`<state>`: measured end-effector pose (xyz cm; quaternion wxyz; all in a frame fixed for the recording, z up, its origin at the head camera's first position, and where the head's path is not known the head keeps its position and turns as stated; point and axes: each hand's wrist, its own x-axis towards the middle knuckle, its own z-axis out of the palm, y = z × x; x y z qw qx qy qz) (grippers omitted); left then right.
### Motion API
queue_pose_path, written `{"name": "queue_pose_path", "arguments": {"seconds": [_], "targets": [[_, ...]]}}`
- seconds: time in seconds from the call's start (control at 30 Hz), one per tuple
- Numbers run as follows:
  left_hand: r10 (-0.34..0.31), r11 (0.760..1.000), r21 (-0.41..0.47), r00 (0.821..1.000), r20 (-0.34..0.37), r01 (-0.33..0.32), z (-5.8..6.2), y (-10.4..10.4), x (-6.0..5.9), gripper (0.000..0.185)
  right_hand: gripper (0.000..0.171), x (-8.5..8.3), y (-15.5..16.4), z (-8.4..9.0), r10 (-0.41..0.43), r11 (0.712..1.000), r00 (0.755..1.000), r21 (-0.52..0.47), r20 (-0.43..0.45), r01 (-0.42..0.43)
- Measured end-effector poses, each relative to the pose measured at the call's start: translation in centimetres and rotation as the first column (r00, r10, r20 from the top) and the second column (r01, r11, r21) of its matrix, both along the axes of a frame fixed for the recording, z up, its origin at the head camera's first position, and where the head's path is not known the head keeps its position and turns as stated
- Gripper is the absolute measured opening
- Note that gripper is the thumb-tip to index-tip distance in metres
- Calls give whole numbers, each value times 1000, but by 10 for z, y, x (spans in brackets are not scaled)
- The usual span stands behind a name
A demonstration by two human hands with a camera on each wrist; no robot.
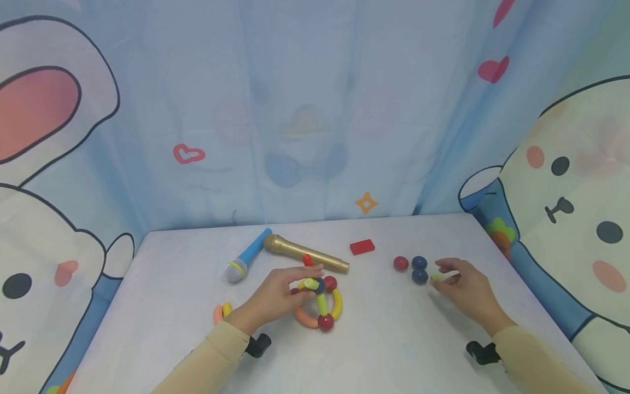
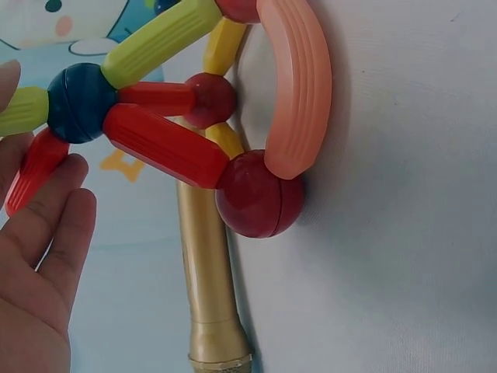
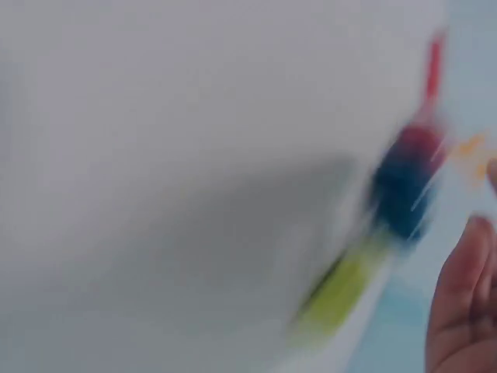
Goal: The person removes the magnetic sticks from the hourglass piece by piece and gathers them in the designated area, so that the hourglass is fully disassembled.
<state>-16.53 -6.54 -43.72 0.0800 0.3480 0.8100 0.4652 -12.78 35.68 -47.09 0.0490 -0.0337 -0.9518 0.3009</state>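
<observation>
Clearly, the left hand [image 1: 278, 293] pinches the frame [image 1: 322, 304] by its top rod [image 1: 311, 283], while the right hand [image 1: 465, 290] has its fingers parted at a green rod [image 1: 436, 277].
The frame sits on the bench [image 1: 384, 339], nearer than the gold mic [image 1: 307, 253]; the green rod lies beside the blue balls [image 1: 419, 277], and I cannot tell whether the right grip touches it. Everything looks light, stiff and smooth; the frame might come apart if twisted, so ridged rod sides should suit better.
</observation>
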Motion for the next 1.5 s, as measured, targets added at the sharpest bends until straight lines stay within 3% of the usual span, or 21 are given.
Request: {"name": "queue_pose_path", "arguments": {"seconds": [0.13, 0.27, 0.37, 0.43, 0.5, 0.67, 0.73, 0.8, 1.0, 1.3, 1.4, 1.5], "targets": [[6, 1000, -11, 1000, -18, -6, 0, -1, 0, 56, 41, -4, -78, 16, 181, 975, 979, -111, -99, -191], [4, 1000, -11, 1000, 7, -4, -1, -2, 1, 65, 42, -5, -154, 23, 366, 885, 915, -240, -166, -398], [-10, 1000, 4, 999, 38, 10, -2, -1, 1, 77, 44, -5, -189, 22, 401, 835, 888, -309, -227, -456], [-21, 1000, 16, 998, 57, 20, -3, -1, 1, 83, 44, -5, -202, 18, 382, 830, 884, -321, -270, -457], [-29, 999, 22, 998, 63, 28, -5, 0, 1, 85, 45, -5, -209, 15, 367, 842, 875, -287, -315, -457], [-20, 1000, 19, 999, 45, 19, -6, -1, 2, 83, 42, -7, -217, 12, 414, 856, 808, -123, -418, -502], [-9, 1000, 14, 999, 36, 9, -6, -1, 2, 81, 41, -7, -217, 12, 436, 854, 795, -87, -421, -514], [4, 1000, 6, 999, 32, -5, -5, -1, 2, 79, 40, -6, -216, 11, 446, 853, 798, -78, -406, -516], [20, 1000, 4, 1000, 20, -20, -5, -1, 3, 70, 42, -3, -210, 11, 437, 853, 844, -154, -312, -499], [57, 998, -28, 998, 24, -56, -6, -2, 4, 73, 30, -5, -202, 16, 354, 827, 899, -364, -256, -429], [60, 998, -36, 997, 37, -59, -5, -2, 5, 72, 29, -5, -185, 21, 317, 853, 919, -355, -234, -384], [62, 997, -41, 997, 46, -60, -5, -3, 6, 71, 31, -3, -150, 24, 256, 899, 946, -310, -199, -309]]}}
